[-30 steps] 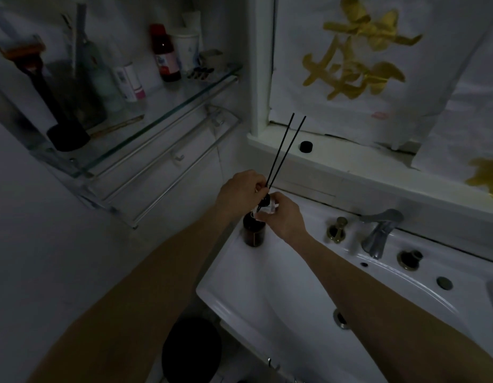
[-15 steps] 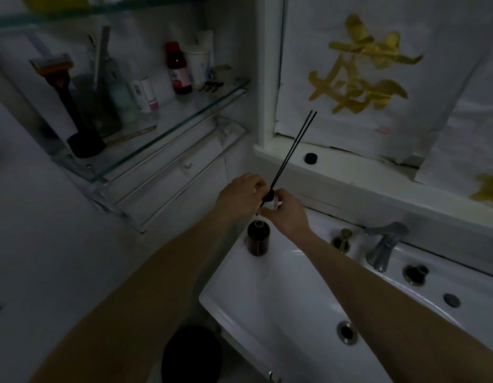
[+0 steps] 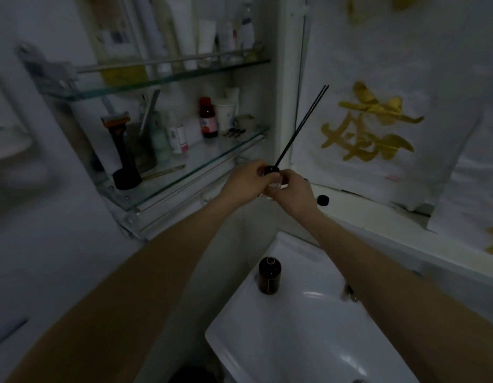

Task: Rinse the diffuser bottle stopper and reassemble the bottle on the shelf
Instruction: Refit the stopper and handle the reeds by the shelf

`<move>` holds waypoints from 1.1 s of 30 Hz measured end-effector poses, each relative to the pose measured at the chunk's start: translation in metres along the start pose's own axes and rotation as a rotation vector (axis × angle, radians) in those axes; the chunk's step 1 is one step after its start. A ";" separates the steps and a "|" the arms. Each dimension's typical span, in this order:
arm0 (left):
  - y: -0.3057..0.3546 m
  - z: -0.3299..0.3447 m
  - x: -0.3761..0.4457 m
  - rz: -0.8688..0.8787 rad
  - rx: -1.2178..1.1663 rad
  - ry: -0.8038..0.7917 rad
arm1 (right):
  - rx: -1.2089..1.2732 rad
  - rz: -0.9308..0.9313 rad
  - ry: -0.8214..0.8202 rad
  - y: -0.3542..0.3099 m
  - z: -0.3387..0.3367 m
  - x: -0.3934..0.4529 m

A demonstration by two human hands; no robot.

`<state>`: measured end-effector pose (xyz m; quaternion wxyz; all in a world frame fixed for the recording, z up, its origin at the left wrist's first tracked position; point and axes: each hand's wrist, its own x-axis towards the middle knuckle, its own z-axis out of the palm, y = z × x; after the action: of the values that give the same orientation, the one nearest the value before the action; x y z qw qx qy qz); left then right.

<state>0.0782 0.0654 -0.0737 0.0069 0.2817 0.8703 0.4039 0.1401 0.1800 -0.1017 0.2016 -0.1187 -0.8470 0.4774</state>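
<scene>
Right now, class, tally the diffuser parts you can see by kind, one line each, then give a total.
Reed sticks: 2
Brown bottle, open, on the sink rim: 1
Black stopper held at the reeds' base: 1
Black cap on the ledge: 1
Total: 5

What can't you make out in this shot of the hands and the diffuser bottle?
- Stopper: head view, mostly hidden by left hand and right hand.
- Brown bottle: liquid level unreadable, glass too dark.
- Faucet: hidden behind the right forearm.
- Shelf labels: blurred.
</scene>
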 end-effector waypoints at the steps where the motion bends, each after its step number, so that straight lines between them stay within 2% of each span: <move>1: 0.006 -0.007 0.003 0.008 0.019 0.023 | 0.006 -0.019 -0.001 -0.010 -0.003 0.004; 6: 0.036 -0.051 0.016 0.062 0.057 0.146 | 0.075 -0.116 0.029 -0.056 -0.016 0.025; 18: 0.075 -0.160 0.018 0.068 0.245 0.399 | 0.340 -0.257 -0.052 -0.152 -0.007 0.049; 28: 0.088 -0.234 0.006 0.058 0.346 0.585 | 0.372 -0.419 -0.047 -0.221 0.018 0.059; 33: 0.087 -0.258 -0.002 -0.036 0.405 0.634 | 0.377 -0.439 -0.045 -0.239 0.032 0.063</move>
<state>0.0606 -0.0713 0.1608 -0.3116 0.1229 0.8962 0.2908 0.0676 0.0571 0.1030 0.2998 0.1174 -0.7531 0.5737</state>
